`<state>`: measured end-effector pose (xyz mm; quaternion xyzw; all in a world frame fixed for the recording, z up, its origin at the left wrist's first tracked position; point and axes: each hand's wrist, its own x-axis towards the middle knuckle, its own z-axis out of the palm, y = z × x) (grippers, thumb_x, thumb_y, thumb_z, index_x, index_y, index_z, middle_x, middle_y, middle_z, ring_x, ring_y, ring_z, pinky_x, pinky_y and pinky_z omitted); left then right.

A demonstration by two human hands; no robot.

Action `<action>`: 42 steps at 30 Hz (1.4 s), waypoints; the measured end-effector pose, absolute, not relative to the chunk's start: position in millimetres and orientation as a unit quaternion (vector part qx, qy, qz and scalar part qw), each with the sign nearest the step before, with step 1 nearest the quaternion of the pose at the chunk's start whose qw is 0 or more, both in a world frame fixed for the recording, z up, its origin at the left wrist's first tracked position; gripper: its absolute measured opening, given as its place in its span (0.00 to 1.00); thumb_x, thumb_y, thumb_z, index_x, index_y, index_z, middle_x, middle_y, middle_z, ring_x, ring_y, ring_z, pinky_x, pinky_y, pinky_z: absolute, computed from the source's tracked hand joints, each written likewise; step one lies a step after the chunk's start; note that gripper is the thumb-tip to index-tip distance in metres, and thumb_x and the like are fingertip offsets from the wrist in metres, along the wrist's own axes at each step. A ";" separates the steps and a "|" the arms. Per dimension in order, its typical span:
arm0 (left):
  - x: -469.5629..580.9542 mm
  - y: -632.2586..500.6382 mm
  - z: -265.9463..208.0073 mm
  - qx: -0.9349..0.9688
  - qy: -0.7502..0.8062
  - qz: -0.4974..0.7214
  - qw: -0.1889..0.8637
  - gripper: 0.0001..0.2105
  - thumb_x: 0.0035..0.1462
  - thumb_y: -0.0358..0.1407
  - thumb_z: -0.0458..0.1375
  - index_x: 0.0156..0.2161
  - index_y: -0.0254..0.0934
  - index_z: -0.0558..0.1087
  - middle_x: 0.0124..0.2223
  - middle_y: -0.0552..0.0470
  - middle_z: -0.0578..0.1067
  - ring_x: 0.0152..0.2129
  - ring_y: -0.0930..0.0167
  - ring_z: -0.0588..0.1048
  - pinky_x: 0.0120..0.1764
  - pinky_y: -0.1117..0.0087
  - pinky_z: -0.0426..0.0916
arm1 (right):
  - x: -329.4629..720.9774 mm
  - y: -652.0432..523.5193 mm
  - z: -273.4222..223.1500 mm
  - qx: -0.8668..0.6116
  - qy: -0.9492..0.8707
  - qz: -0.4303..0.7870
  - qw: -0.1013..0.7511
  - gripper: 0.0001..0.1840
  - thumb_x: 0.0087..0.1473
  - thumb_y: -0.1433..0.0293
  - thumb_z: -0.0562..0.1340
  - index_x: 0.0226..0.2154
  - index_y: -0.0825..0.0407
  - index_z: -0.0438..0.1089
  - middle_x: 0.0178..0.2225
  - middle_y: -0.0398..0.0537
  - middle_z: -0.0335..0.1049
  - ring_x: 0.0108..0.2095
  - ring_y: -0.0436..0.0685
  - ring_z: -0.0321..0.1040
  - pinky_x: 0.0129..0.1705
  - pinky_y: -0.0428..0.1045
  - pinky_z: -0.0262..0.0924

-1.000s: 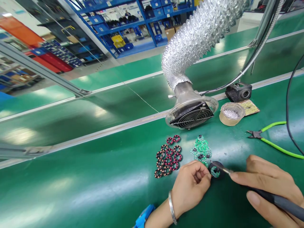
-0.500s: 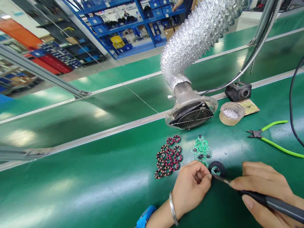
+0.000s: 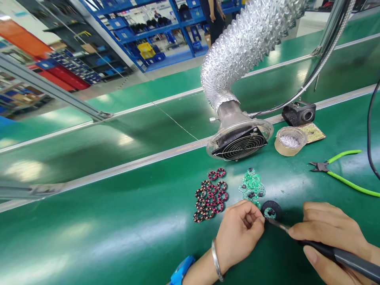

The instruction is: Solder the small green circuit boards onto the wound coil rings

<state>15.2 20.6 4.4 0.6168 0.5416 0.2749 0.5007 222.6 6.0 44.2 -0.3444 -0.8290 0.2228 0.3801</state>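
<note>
My right hand (image 3: 335, 233) is closed round the dark handle of a soldering iron (image 3: 322, 247). The iron's tip meets the near-left edge of a small green circuit board (image 3: 269, 213), which lies on a round black holder (image 3: 275, 207). My left hand (image 3: 242, 229) is pinched shut at the left edge of that board; whatever sits between thumb and forefinger is too small to make out. Just beyond the left hand lies a pile of green circuit boards (image 3: 252, 185). Several ring-shaped copper and red coils (image 3: 211, 190) are grouped to its left.
A fume extractor hood (image 3: 242, 144) on a silver duct (image 3: 225, 71) hangs over the bench. To the right are green-handled cutters (image 3: 335, 166), a tub of metal shavings (image 3: 289, 141), a sponge (image 3: 312, 133) and a black iron stand (image 3: 299, 113). A black cable hangs at far right.
Both hands and the iron hold practically the same place. In the background, a person by the blue shelves has moved left and shows more of their body.
</note>
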 end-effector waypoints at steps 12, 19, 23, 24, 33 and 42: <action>15.1 21.2 4.0 0.619 0.541 0.275 0.498 0.05 0.47 0.26 0.56 0.24 0.34 0.70 0.22 0.56 0.67 0.17 0.78 0.62 0.20 0.79 0.57 | 224.1 1.8 50.9 -0.378 -0.795 0.225 0.418 0.13 0.54 0.76 0.55 0.41 0.48 0.69 0.20 0.44 0.66 0.20 0.56 0.66 0.22 0.51 0.61; 15.3 20.9 5.3 0.623 0.540 0.269 0.498 0.05 0.49 0.27 0.55 0.24 0.35 0.69 0.22 0.57 0.66 0.17 0.78 0.62 0.20 0.79 0.57 | 227.4 9.8 47.5 -0.348 -0.799 0.204 0.446 0.15 0.56 0.75 0.53 0.44 0.51 0.68 0.22 0.47 0.67 0.22 0.55 0.67 0.22 0.51 0.61; 16.5 17.6 4.6 0.647 0.533 0.265 0.476 0.07 0.45 0.26 0.59 0.32 0.34 0.70 0.28 0.55 0.67 0.18 0.78 0.64 0.20 0.77 0.60 | 223.9 17.8 33.9 -0.328 -0.782 0.195 0.492 0.21 0.54 0.78 0.54 0.51 0.54 0.65 0.22 0.44 0.66 0.21 0.52 0.64 0.21 0.49 0.60; 17.1 16.6 3.7 0.663 0.529 0.266 0.458 0.11 0.43 0.26 0.61 0.36 0.34 0.70 0.31 0.54 0.68 0.18 0.78 0.65 0.21 0.76 0.61 | 222.2 18.7 29.5 -0.328 -0.779 0.197 0.497 0.23 0.54 0.79 0.54 0.52 0.54 0.64 0.23 0.43 0.66 0.21 0.51 0.65 0.22 0.48 0.61; 11.7 31.7 -6.9 0.737 0.429 0.279 0.442 0.10 0.54 0.34 0.64 0.42 0.36 0.76 0.33 0.53 0.66 0.23 0.75 0.63 0.25 0.74 0.59 | 205.3 22.9 6.0 -0.329 -0.809 0.219 0.435 0.16 0.54 0.81 0.58 0.45 0.52 0.65 0.29 0.44 0.69 0.26 0.51 0.59 0.27 0.47 0.59; 7.1 27.2 -4.6 0.672 0.477 0.312 0.474 0.02 0.52 0.30 0.62 0.33 0.34 0.73 0.31 0.54 0.66 0.19 0.79 0.62 0.22 0.77 0.58 | 204.7 22.5 -3.2 -0.338 -0.831 0.242 0.369 0.20 0.55 0.82 0.55 0.49 0.51 0.62 0.32 0.45 0.68 0.30 0.52 0.57 0.31 0.47 0.57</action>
